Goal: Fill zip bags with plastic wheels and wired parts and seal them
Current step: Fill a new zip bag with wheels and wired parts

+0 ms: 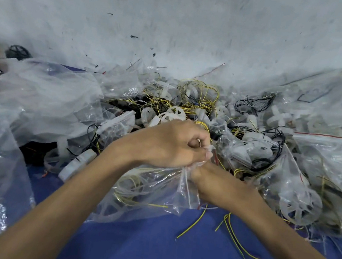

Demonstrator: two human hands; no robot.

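film, thin and slippery, is what both hands are working: the clear soft plastic zip bag (146,193) lies on the blue cloth-covered table (149,252) just in front of the person, bulging with white spoked plastic wheels (109,212) and thin yellow wires (127,189). the left hand (170,144) has its fingers curled, pinching the bag's top edge. the right hand (212,185) meets it from below, its fingers largely hidden but seemingly curled on the same edge. the load looks light yet lumpy, and stiff wire ends could pierce the film or foul the zip track, so the best hold is probably the strip itself, run between thumb and finger. room is tight: a loose heap of white wheels and tangled wires (181,109) sits just behind, filled clear bags (299,202) crowd the right and crumpled clear sheeting (39,99) the left. the bare cloth nearer the person carries stray yellow wire offcuts (230,230).
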